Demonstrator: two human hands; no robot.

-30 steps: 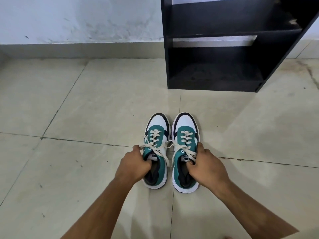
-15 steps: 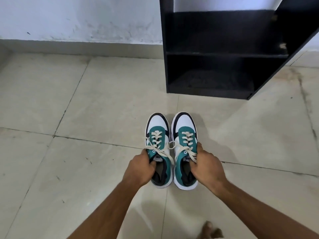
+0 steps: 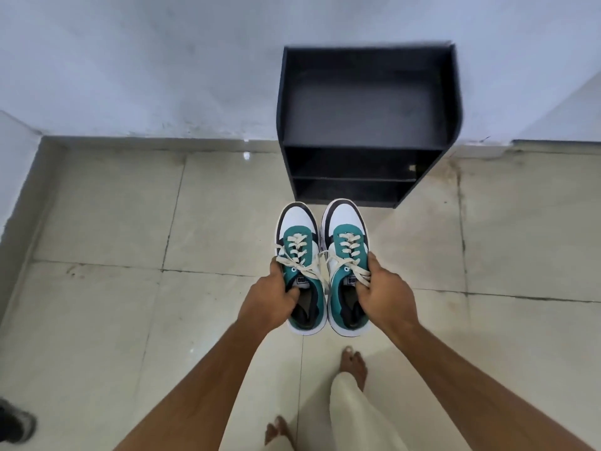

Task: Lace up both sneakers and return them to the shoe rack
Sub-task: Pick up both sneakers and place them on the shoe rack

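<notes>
Two teal, white and black sneakers with cream laces hang side by side in the air above the tiled floor. My left hand (image 3: 271,299) grips the left sneaker (image 3: 297,236) at its collar, fingers inside the opening. My right hand (image 3: 385,292) holds the right sneaker (image 3: 346,232) the same way. Both shoes are laced, with loose lace ends draped between them. The black shoe rack (image 3: 364,125) stands just beyond the toes against the white wall, seen from above, its top and two lower shelves bare.
My bare feet (image 3: 353,364) and a pale trouser leg (image 3: 354,415) are on the beige tiles below the shoes. A dark grey object (image 3: 14,424) lies at the lower left edge. White walls close the floor at the far side and at the left.
Both sneakers have been lifted off the floor. The view has risen and now looks down on the rack from above, and my feet have come into sight.
</notes>
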